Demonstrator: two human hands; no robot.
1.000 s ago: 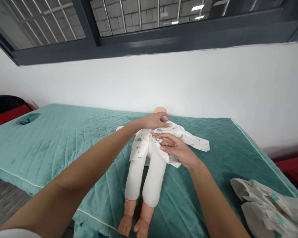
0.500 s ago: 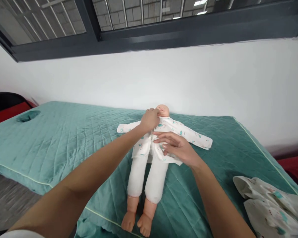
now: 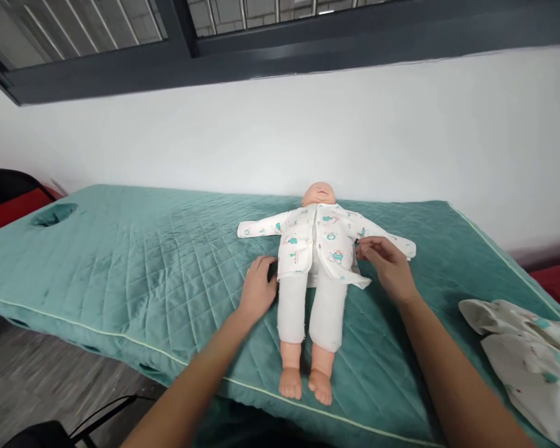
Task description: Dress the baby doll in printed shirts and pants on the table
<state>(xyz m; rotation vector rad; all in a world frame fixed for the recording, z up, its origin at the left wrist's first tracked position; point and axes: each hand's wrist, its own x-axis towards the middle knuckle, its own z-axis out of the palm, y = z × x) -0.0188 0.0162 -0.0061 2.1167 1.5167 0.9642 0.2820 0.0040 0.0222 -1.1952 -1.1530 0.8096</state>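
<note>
A baby doll [image 3: 290,382] lies on its back with its feet towards me, its arms spread and its legs white and padded. It wears a white baby jacket [image 3: 298,242] with green and red prints, the front edges meeting near the chest and parted lower down. My left hand [image 3: 257,289] rests on the bed beside the doll's hip, fingers curved, with a gap between thumb and fingers. On the other side, my right hand [image 3: 388,266] has its fingertips pinched together at the jacket's side, below the sleeve; the fabric between them is hard to see.
A green quilted cover [image 3: 177,261] lies over the bed, which has a face hole [image 3: 53,215] at the left. Folded printed baby clothes [image 3: 536,367] lie at the right. A white wall [image 3: 280,143] stands behind, under a dark window frame [image 3: 308,59].
My hands have left the jacket front and parted to the doll's two sides. The left came down beside the hip, the right moved outward. The view has shifted, and the doll's chest is uncovered.
</note>
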